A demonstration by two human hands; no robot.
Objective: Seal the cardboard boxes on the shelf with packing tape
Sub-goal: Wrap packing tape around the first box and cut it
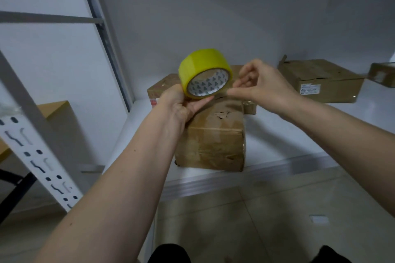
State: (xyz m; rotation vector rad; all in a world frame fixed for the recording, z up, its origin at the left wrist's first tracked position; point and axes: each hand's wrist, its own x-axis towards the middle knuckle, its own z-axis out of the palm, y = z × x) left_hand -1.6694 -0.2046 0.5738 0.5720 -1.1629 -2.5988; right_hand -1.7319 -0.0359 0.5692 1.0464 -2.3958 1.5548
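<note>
A yellow roll of packing tape (197,64) is held up above a worn cardboard box (215,141) standing near the front of the white shelf (277,134). My left hand (181,102) grips the roll from below and from its left side. My right hand (260,83) is just right of the roll, its thumb and fingers pinching at the tape's free end beside the roll's edge. A second box (162,85) lies behind the first, partly hidden by the roll and my hands. A third, flatter box (322,79) sits at the back right of the shelf.
A white slotted shelf upright (36,151) slants across the left. Behind it stands a brown box (57,111) on a lower surface. A further cardboard piece (382,73) pokes in at the right edge. Tiled floor (256,220) lies below the shelf's front lip.
</note>
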